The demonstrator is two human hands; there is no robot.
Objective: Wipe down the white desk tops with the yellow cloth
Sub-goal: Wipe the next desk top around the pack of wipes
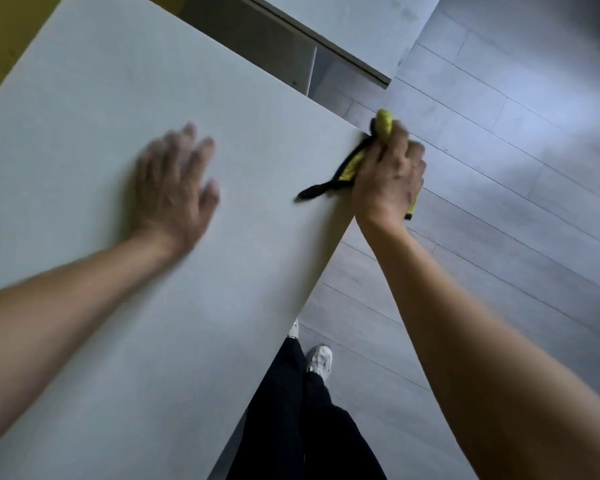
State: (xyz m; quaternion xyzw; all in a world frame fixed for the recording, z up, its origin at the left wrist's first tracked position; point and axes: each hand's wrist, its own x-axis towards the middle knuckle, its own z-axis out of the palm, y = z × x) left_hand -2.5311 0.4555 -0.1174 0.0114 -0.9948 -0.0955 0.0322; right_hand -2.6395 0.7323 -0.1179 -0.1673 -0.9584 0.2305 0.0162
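The white desk top fills the left and middle of the view, with its right corner near the frame's centre right. My right hand grips the yellow cloth with a black edge, bunched at that corner and along the desk's near edge. A black strip of the cloth trails onto the desk surface. My left hand lies flat on the desk with fingers spread, somewhat blurred.
A second white desk top stands beyond, separated by a gap with a white panel below. Grey plank floor spreads to the right. My dark trousers and a white shoe show under the desk's near edge.
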